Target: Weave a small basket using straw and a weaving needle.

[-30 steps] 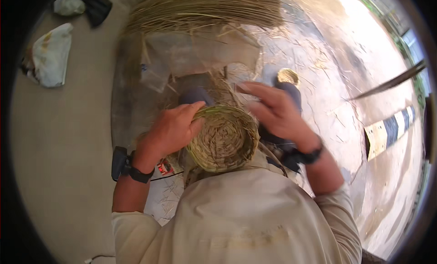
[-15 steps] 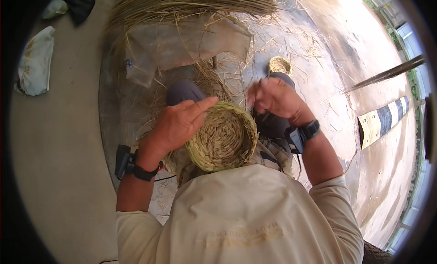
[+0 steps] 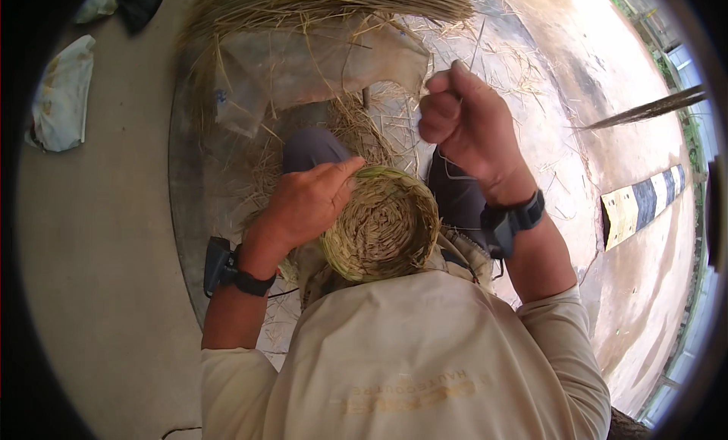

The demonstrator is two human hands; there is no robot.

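A round, shallow straw basket (image 3: 383, 224) with a greenish rim rests in my lap, its hollow facing up. My left hand (image 3: 315, 201) is closed on its left rim, with the index finger stretched along the top. Raised beyond the basket's right side, my right hand (image 3: 474, 125) is closed in a pinch. A thin needle-like rod (image 3: 478, 45) sticks up from its fingertips. Below that hand hangs a loop of thin pale strand (image 3: 455, 168); where it runs to is hard to make out.
A big bundle of dry stalks (image 3: 326, 4) lies at the far side, beside a clear plastic sheet (image 3: 318, 68). Loose straw litters the mat. White bags (image 3: 64, 95) lie far left; a striped barrier strip (image 3: 644, 201) is at right.
My right hand has moved up and away from the basket, and now covers the spot where a small straw basket showed. My left hand keeps its hold on the rim.
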